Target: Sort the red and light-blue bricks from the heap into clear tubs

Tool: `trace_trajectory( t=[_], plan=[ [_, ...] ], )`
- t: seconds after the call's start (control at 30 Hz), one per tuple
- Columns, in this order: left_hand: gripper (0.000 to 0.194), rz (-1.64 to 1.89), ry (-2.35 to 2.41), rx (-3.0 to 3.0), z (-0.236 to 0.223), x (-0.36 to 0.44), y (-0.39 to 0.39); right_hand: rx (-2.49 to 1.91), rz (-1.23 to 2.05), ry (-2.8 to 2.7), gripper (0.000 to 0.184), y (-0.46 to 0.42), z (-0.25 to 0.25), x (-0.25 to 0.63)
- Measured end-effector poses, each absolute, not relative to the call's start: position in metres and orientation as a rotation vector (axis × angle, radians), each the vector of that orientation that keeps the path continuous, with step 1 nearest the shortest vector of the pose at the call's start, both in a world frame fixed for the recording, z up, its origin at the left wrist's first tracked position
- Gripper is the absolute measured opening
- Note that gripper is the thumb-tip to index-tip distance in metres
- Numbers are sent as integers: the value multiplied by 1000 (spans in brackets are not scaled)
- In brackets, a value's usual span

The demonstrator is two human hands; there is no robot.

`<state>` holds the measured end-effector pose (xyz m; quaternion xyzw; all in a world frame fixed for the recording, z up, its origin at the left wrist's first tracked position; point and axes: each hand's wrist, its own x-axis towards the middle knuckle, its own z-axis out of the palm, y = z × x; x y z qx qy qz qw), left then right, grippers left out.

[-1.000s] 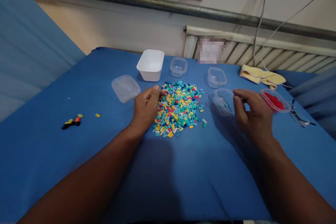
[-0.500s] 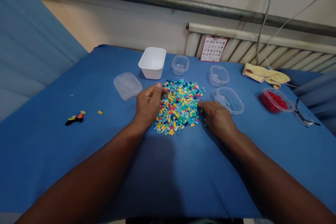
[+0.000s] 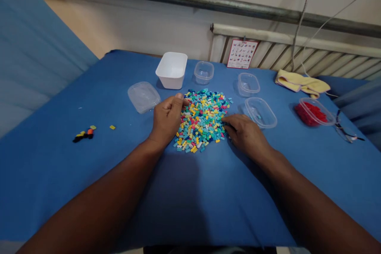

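A heap of small toy bricks (image 3: 202, 121) in blue, teal, yellow, pink and white spreads over the blue cloth. Along its left edge rests my left hand (image 3: 167, 121), fingers curled in and thumb laid on top; whatever it may hold is hidden. At the right edge, my right hand (image 3: 245, 133) reaches in with bent fingers, the tips close together among the bricks. Any brick between those tips is too small to make out. Just beyond the right hand stands a clear plastic tub (image 3: 261, 113) with a tiny teal piece inside.
Behind the heap are a white tub (image 3: 172, 71) and clear tubs (image 3: 204, 72) (image 3: 249, 84). Clear lids (image 3: 144, 97) lie left. A tub of red pieces (image 3: 311, 114), glasses (image 3: 347, 133) and a yellow cloth (image 3: 300, 83) sit right. Black, yellow and orange pieces (image 3: 85, 134) lie far left.
My right hand has shifted slightly left, its fingertips now a little further into the heap's edge. My left hand keeps its place and pose. The view has tilted very slightly.
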<state>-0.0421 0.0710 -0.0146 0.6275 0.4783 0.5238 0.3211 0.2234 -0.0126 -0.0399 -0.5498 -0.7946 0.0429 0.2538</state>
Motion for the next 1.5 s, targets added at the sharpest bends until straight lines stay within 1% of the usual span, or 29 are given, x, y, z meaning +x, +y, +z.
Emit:
trace_trajectory(
  t=[0.2,0.37,0.53,0.6,0.7,0.77,0.83,1.0,1.17,1.37,1.5],
  plan=[
    [42,1385,1253,1641,-15,-42,71,-1430,111,-2126,25,-14,-42,221],
    [41,1382,1252,1640,-16,-43,71,-1390,92,-2109,20,-16,-44,222],
    [41,1388,1247,1643,-16,-44,72,-1349,108,-2126,17,-24,-31,221],
    [42,1395,1244,1643,-16,-44,72,-1338,34,-2087,17,-29,-18,228],
    [42,1394,1242,1647,-17,-44,71,-1423,-184,-1940,17,-34,-1,248],
    [42,1387,1246,1643,-17,-44,71,-1478,-331,-1833,14,-34,3,266],
    [42,1383,1244,1640,-18,-44,72,-1531,-373,-1798,12,-32,2,281],
    [41,1379,1243,1653,-18,-44,72,-1606,-367,-1812,16,-30,-8,291],
    [43,1373,1252,1644,-17,-43,71,-1508,-349,-1851,15,-34,-8,268],
    [42,1383,1239,1644,-16,-43,70,-1243,-114,-2155,12,-43,-9,233],
    [42,1372,1252,1644,-16,-44,69,-1298,8,-2223,15,-45,-9,233]
  ],
)
